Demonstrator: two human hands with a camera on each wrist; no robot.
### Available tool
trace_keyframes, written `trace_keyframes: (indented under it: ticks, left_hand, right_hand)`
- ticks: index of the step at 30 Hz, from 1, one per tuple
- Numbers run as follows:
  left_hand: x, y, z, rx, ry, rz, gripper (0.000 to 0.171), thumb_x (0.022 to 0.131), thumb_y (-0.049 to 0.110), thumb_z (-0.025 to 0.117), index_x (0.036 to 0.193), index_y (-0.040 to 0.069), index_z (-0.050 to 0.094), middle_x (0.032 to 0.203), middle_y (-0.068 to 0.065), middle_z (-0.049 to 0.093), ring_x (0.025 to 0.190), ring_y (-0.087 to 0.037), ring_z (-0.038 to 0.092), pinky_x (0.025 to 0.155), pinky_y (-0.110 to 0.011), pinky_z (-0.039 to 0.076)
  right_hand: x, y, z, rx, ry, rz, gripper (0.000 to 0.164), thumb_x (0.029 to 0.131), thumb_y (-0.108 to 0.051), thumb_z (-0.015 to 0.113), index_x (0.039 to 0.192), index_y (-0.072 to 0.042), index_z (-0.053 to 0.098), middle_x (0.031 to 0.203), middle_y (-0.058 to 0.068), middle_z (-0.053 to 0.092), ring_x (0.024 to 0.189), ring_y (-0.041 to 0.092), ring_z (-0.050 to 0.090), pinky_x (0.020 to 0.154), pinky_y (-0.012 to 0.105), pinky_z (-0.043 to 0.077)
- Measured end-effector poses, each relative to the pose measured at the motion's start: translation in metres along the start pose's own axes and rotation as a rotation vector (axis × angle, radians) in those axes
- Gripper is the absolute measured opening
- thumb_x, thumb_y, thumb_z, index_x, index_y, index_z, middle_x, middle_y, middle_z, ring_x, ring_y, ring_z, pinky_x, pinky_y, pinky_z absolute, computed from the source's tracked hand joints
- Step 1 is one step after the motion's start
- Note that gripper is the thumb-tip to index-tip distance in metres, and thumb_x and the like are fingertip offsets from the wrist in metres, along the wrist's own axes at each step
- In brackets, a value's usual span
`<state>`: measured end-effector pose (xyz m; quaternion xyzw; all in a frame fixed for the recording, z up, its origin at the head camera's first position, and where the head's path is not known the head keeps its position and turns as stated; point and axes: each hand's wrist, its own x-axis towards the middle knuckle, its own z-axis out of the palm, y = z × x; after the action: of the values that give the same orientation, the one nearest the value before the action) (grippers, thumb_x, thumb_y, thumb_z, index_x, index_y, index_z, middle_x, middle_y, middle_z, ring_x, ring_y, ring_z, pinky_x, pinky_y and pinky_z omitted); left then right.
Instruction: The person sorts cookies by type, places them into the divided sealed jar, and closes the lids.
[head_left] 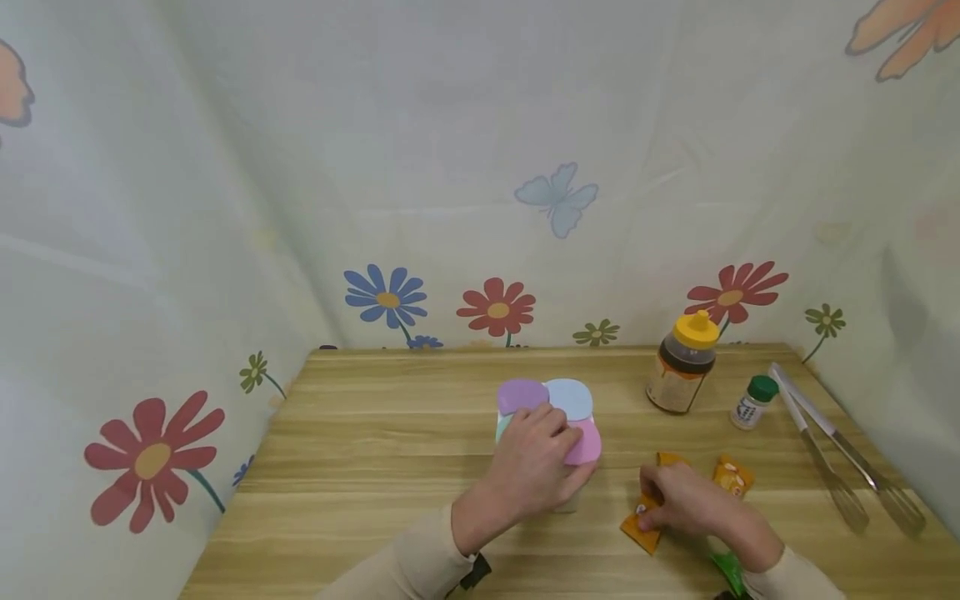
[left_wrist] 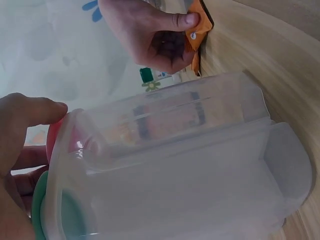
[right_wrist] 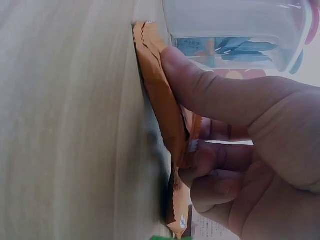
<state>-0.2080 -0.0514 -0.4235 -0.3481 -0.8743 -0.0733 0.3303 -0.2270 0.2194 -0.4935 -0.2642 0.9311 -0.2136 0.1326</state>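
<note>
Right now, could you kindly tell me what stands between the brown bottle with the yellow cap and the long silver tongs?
In the head view, a small cylindrical green-lidded shaker stands between the bottle and the tongs.

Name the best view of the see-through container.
Left wrist: the container fills much of the frame, coloured lids to base. Head shows mainly the lids from above, its body mostly hidden. Right wrist catches only part of it, cut off at the top edge.
</note>
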Motion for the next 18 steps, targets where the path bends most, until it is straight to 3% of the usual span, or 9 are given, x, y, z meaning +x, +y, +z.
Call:
trace_keyframes:
  ticks: [8, 18]
  left_hand:
    - [0.0032, -0.0029, -0.0019, 0.009, 0.001, 0.088, 0.035, 0.085, 0.051, 0.067, 0.079, 0.017, 0.075, 0.075, 0.009, 0.061, 0.071, -0.007, 0.051, 0.064, -0.019, 0.042]
    - [-0.0047, -0.0023, 0.0078, 0.038, 0.140, 0.133, 0.031, 0.086, 0.045, 0.067, 0.077, 0.016, 0.073, 0.076, 0.007, 0.064, 0.070, -0.008, 0.055, 0.066, -0.022, 0.046]
  right_hand:
    - [0.0030, -0.0024, -0.0033, 0.003, 0.028, -0.001, 0.036, 0.074, -0.035, 0.083, 0.087, -0.015, 0.056, 0.070, -0.009, 0.050, 0.059, 0.003, 0.043, 0.051, 0.023, 0.037]
    - [0.0025, -0.0048, -0.0036, 0.009, 0.067, 0.010, 0.029, 0.076, -0.029, 0.081, 0.087, -0.017, 0.057, 0.071, -0.009, 0.051, 0.061, 0.003, 0.044, 0.053, 0.022, 0.038]
